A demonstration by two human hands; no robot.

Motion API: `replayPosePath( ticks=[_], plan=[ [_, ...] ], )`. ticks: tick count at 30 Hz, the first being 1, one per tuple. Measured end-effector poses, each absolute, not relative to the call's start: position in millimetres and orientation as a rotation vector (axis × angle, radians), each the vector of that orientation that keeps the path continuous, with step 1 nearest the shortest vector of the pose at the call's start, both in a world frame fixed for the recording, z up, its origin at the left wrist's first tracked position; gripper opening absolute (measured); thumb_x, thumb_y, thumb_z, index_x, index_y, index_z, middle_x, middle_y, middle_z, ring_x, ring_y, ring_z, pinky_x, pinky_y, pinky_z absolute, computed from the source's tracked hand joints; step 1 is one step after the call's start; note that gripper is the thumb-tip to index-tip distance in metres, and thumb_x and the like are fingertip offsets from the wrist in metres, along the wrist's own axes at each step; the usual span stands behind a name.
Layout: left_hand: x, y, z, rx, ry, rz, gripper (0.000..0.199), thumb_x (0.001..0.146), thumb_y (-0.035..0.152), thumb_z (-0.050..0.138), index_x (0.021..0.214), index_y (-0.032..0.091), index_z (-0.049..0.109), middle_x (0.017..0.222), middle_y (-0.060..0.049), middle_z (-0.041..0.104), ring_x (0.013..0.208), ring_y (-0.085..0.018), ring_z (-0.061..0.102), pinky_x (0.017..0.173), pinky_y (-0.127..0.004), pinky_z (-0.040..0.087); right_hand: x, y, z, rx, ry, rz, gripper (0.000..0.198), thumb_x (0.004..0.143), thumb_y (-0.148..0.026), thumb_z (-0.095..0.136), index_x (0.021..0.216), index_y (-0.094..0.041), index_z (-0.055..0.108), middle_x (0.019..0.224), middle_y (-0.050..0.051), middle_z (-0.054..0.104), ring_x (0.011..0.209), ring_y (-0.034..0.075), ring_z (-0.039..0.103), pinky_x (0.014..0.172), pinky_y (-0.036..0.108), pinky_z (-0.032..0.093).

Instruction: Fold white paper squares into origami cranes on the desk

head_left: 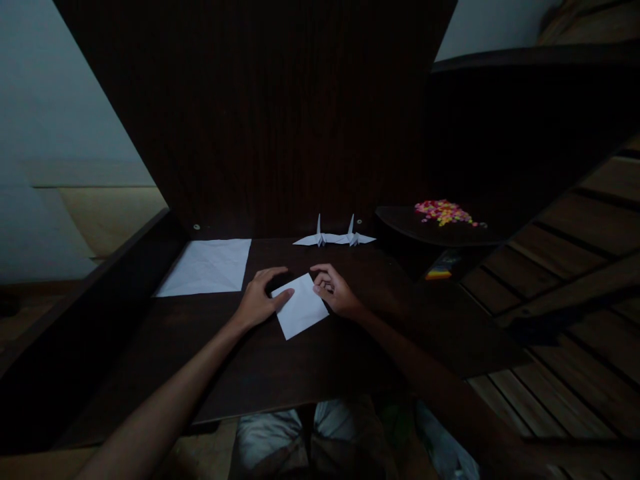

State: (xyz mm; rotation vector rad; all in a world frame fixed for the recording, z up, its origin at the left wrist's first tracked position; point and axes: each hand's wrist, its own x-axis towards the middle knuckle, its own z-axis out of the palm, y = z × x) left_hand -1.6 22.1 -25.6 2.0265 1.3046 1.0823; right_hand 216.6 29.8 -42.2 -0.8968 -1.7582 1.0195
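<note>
A small white square of paper (pixel 302 309) lies turned at an angle on the dark tabletop between my hands. My left hand (pixel 259 297) is at its left corner, the thumb resting on the paper and the fingers stretched out beyond it. On the other side my right hand (pixel 336 291) sits by the upper right edge, index finger extended, the other fingers loosely curled, thumb by the edge. Neither hand grips the paper. Behind it stand two folded white paper cranes (pixel 320 239), side by side, with their wing tips nearly meeting.
A larger creased white sheet (pixel 207 267) lies flat at the left. To the right, a rounded dark shelf (pixel 400 223) holds a heap of small colourful pieces (pixel 447 212). A tall dark panel (pixel 300 120) rises behind the tabletop, and a raised side board (pixel 100 293) borders the left.
</note>
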Motion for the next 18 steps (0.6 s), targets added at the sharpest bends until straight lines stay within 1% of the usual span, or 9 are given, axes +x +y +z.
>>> replayPosePath(
  ticks=[2, 4, 6, 10, 12, 14, 15, 16, 18],
  plan=[
    [-1.2, 20.8, -23.9, 2.094, 1.285, 0.996, 0.032, 0.076, 0.041, 0.063, 0.101, 0.021, 0.067, 0.107, -0.006, 0.066, 0.107, -0.025, 0.056, 0.095, -0.04, 0.043, 215.5, 27.8, -43.1, -0.907, -1.823, 0.978, 0.035, 0.082, -0.021, 0.052, 0.116, -0.022, 0.044, 0.072, -0.003, 0.049, 0.06, 0.01, 0.046, 0.056, 0.023, 0.037],
    [0.2, 20.0, -22.4, 2.074, 1.273, 0.931, 0.029, 0.078, 0.042, 0.061, 0.096, 0.02, 0.07, 0.093, -0.006, 0.068, 0.09, -0.023, 0.061, 0.082, -0.036, 0.048, 214.9, 26.6, -43.7, -0.916, -1.876, 0.936, 0.034, 0.083, -0.02, 0.051, 0.116, -0.022, 0.045, 0.072, -0.003, 0.05, 0.06, 0.01, 0.045, 0.056, 0.023, 0.037],
    [1.6, 19.9, -21.3, 2.035, 1.272, 0.899, 0.028, 0.079, 0.042, 0.06, 0.092, 0.02, 0.071, 0.082, -0.004, 0.068, 0.077, -0.02, 0.061, 0.072, -0.032, 0.048, 214.9, 26.1, -43.4, -0.921, -1.902, 0.898, 0.034, 0.082, -0.02, 0.052, 0.116, -0.021, 0.047, 0.071, -0.003, 0.051, 0.059, 0.01, 0.045, 0.056, 0.023, 0.037],
    [1.6, 21.4, -20.7, 1.933, 1.269, 0.952, 0.023, 0.076, 0.04, 0.063, 0.077, 0.018, 0.07, 0.074, -0.003, 0.066, 0.071, -0.018, 0.059, 0.066, -0.028, 0.045, 215.8, 26.0, -40.3, -0.944, -1.894, 0.871, 0.037, 0.079, -0.021, 0.058, 0.115, -0.02, 0.049, 0.069, -0.004, 0.053, 0.056, 0.01, 0.043, 0.054, 0.022, 0.035],
    [0.4, 22.6, -21.3, 1.866, 1.281, 0.994, 0.023, 0.075, 0.04, 0.064, 0.076, 0.018, 0.069, 0.073, -0.003, 0.066, 0.07, -0.018, 0.058, 0.066, -0.028, 0.044, 216.5, 26.3, -38.4, -0.975, -1.903, 0.862, 0.029, 0.077, -0.023, 0.061, 0.106, -0.02, 0.055, 0.067, -0.004, 0.054, 0.056, 0.01, 0.043, 0.053, 0.022, 0.035],
    [-0.9, 23.7, -22.0, 1.808, 1.287, 1.036, 0.024, 0.075, 0.04, 0.064, 0.075, 0.017, 0.068, 0.071, -0.002, 0.065, 0.069, -0.017, 0.058, 0.065, -0.027, 0.044, 217.0, 26.9, -36.7, -0.999, -1.946, 0.796, 0.013, 0.077, -0.026, 0.062, 0.087, -0.019, 0.062, 0.066, -0.002, 0.053, 0.058, 0.011, 0.044, 0.054, 0.024, 0.036],
    [-1.4, 24.0, -22.2, 1.786, 1.285, 1.055, 0.024, 0.075, 0.041, 0.065, 0.075, 0.017, 0.068, 0.071, -0.002, 0.065, 0.068, -0.017, 0.058, 0.065, -0.027, 0.044, 217.2, 27.3, -35.9, -1.002, -1.968, 0.752, 0.009, 0.078, -0.027, 0.062, 0.079, -0.018, 0.063, 0.065, -0.001, 0.052, 0.059, 0.011, 0.045, 0.056, 0.024, 0.037],
    [-1.7, 24.2, -22.2, 1.768, 1.28, 1.071, 0.024, 0.075, 0.041, 0.065, 0.074, 0.017, 0.067, 0.071, -0.002, 0.065, 0.069, -0.017, 0.059, 0.065, -0.027, 0.045, 217.2, 27.7, -35.2, -0.999, -1.982, 0.711, 0.011, 0.079, -0.027, 0.061, 0.073, -0.018, 0.063, 0.066, -0.001, 0.053, 0.061, 0.012, 0.046, 0.057, 0.025, 0.037],
    [-1.9, 24.3, -21.7, 1.745, 1.269, 1.087, 0.024, 0.075, 0.04, 0.065, 0.073, 0.016, 0.066, 0.071, -0.002, 0.065, 0.069, -0.017, 0.059, 0.066, -0.027, 0.045, 217.0, 28.6, -34.0, -0.981, -1.98, 0.653, 0.016, 0.081, -0.027, 0.059, 0.069, -0.018, 0.063, 0.068, 0.001, 0.055, 0.065, 0.014, 0.049, 0.061, 0.027, 0.039]
  ],
)
